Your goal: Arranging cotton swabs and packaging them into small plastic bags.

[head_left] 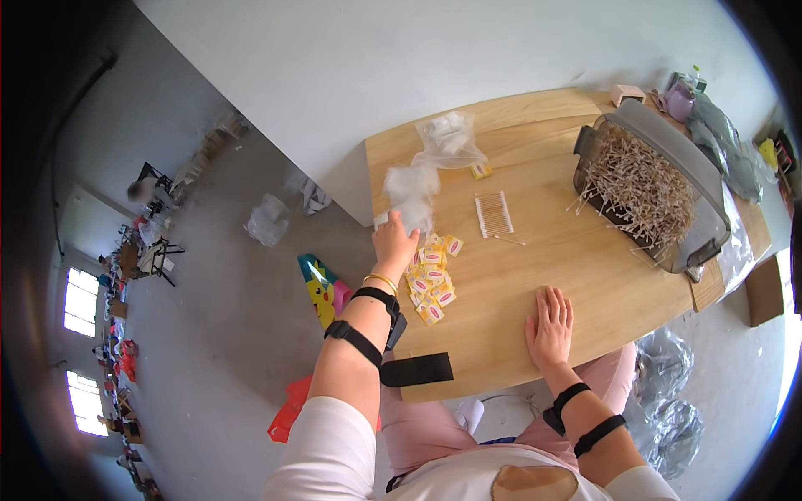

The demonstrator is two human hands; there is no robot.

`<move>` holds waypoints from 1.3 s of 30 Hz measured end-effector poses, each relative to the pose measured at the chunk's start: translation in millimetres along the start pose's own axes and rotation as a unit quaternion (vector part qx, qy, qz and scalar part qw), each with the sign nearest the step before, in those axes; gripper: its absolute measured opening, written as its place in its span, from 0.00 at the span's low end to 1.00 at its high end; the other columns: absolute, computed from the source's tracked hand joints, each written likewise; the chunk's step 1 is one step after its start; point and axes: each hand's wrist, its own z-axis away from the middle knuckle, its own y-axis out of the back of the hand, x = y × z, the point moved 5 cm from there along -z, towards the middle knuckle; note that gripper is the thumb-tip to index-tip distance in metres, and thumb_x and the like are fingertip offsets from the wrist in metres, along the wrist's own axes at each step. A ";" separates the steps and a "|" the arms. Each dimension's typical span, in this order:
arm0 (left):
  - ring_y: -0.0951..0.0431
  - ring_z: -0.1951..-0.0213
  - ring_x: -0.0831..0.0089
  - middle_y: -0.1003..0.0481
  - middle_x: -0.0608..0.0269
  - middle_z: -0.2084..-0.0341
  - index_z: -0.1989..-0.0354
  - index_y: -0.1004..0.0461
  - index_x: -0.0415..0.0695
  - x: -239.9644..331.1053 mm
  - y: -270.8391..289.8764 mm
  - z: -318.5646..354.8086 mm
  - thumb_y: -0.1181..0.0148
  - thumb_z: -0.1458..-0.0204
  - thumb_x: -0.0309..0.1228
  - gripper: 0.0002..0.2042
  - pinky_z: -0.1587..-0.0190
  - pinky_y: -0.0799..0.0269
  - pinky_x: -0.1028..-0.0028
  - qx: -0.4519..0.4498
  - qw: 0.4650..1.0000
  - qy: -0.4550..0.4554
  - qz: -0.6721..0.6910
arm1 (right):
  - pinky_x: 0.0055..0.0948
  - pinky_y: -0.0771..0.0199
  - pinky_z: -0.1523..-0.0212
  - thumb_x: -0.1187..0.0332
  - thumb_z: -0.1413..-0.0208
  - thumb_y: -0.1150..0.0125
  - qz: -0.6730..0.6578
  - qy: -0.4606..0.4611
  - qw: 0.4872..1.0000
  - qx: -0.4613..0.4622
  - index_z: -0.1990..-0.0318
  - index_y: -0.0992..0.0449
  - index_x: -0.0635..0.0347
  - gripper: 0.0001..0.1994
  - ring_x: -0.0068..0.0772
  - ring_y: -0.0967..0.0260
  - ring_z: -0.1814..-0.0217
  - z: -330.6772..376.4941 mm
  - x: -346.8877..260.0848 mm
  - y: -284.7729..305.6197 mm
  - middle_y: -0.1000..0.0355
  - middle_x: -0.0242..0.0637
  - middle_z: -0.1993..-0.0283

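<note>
My left hand [395, 244] reaches over the table's left edge, at the near end of a heap of clear plastic bags [412, 182]. Its fingers are apart, with the tips at the plastic and no held thing visible. Just right of that hand lies a loose pile of small yellow-and-white cards [432, 280]. My right hand [551, 327] rests flat on the wooden table [493, 334] near the front edge, fingers stretched out. Between and beyond the hands, a neat row of cotton swabs [494, 215] lies side by side, with a loose swab [510, 240] below it.
A tilted clear bin [710, 192] full of cotton swabs [639, 188] stands at the right. Farther back lie another plastic bag [451, 138] with white contents and a single yellow card [481, 170]. A black strip [418, 368] overlaps the front left edge. Wrapped plastic [668, 401] sits beside my legs.
</note>
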 end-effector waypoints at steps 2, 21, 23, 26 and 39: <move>0.24 0.44 0.51 0.23 0.46 0.47 0.38 0.36 0.41 1.8 -5.5 -10.4 0.31 0.48 0.39 0.31 0.41 0.34 0.54 -0.001 0.999 -0.023 -0.049 | 0.50 0.57 0.21 0.63 0.39 0.46 -0.001 0.000 1.000 0.001 0.31 0.37 0.59 0.29 0.49 0.53 0.21 -0.3 -1.1 0.5 0.43 0.46 0.26; 0.20 0.66 0.65 0.19 0.66 0.73 0.74 0.25 0.49 12.0 43.9 0.1 0.28 0.51 0.34 0.09 0.55 0.34 0.63 0.136 0.978 -0.148 0.059 | 0.51 0.56 0.21 0.65 0.42 0.44 -0.006 0.007 1.000 0.008 0.33 0.35 0.61 0.28 0.51 0.52 0.22 -1.6 -4.0 2.3 0.42 0.47 0.27; 0.19 0.66 0.67 0.19 0.65 0.72 0.75 0.25 0.47 7.6 51.6 8.3 0.29 0.48 0.34 0.10 0.56 0.31 0.64 0.134 0.976 -0.129 0.112 | 0.51 0.57 0.21 0.64 0.42 0.44 -0.005 0.008 1.000 0.006 0.33 0.35 0.61 0.29 0.50 0.52 0.21 0.0 -3.6 1.0 0.42 0.47 0.27; 0.17 0.64 0.72 0.17 0.60 0.67 0.70 0.27 0.45 -4.0 61.3 35.4 0.33 0.42 0.32 0.09 0.57 0.26 0.69 0.092 0.909 -0.015 0.405 | 0.50 0.57 0.21 0.63 0.42 0.44 -0.003 0.014 1.000 0.006 0.33 0.35 0.60 0.29 0.48 0.53 0.21 0.9 -5.5 -3.4 0.43 0.46 0.27; 0.15 0.60 0.65 0.17 0.50 0.60 0.60 0.29 0.46 52.6 104.4 224.2 0.38 0.38 0.30 0.06 0.54 0.19 0.69 -0.130 0.748 0.077 0.647 | 0.24 0.29 0.57 0.62 0.36 0.38 -0.661 -0.107 0.705 -0.234 0.55 0.20 0.60 0.11 0.21 0.28 0.60 -35.5 -121.7 72.7 0.23 0.29 0.64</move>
